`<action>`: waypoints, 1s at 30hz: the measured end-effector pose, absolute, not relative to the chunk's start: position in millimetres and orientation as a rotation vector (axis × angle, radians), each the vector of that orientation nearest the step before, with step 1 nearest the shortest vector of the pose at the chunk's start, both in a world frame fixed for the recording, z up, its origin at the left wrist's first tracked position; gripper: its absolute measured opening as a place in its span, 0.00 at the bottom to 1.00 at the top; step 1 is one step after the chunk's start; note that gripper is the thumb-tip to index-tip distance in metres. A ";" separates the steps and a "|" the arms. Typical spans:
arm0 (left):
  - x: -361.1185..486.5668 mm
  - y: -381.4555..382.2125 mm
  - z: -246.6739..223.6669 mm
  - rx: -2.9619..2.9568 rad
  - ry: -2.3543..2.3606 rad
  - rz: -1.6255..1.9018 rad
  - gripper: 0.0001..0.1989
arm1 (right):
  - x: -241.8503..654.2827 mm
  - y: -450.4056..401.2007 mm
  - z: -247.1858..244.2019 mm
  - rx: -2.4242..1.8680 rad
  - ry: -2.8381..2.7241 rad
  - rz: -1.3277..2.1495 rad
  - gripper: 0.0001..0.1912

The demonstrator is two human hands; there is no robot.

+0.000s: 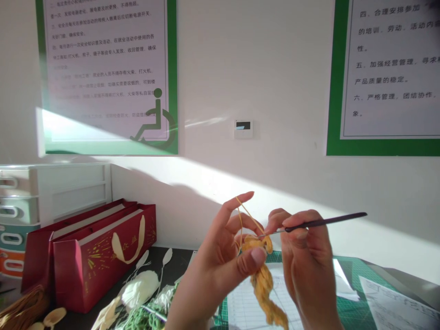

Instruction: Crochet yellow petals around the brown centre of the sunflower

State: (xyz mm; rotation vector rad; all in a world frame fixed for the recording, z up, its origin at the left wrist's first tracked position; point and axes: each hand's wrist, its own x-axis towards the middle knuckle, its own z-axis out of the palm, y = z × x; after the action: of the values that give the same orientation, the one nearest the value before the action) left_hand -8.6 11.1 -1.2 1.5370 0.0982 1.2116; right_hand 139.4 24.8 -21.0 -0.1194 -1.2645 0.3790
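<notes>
My left hand [228, 256] pinches a yellow crocheted piece [263, 286] between thumb and fingers, its index finger raised. A yellow strand of yarn [248, 211] loops over that fingertip and runs down to the work. In my right hand [304, 256] is a crochet hook [326, 221] with a dark handle, pointing up to the right. The hook's thin metal tip meets the top of the yellow piece beside my left thumb. Below my hands the lower end of the piece hangs in a twist.
Red gift bags [103, 256] stand at left before a drawer unit [77, 190]. White yarn [140, 289] and green yarn [146, 317] lie on the dark table. Under my hands are a green cutting mat [364, 300] and a printed sheet [240, 298]. Behind rises the wall.
</notes>
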 end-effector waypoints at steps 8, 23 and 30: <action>-13.2 22.2 -1.3 1.570 0.000 1.048 0.43 | 142.1 21.6 -20.2 -0.124 -1.234 0.375 0.03; -21.1 11.7 -0.6 1.701 0.118 1.246 0.41 | 153.3 19.4 -16.2 -0.086 -1.326 0.300 0.03; -22.6 11.5 1.2 1.722 0.112 1.256 0.40 | 159.2 17.4 -15.2 -0.045 -1.402 0.271 0.04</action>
State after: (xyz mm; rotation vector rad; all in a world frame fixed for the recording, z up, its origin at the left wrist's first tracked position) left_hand -22.6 11.5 1.2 1.7220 0.1123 1.2564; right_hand 159.2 17.4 -15.2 -0.0453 -1.4019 0.2712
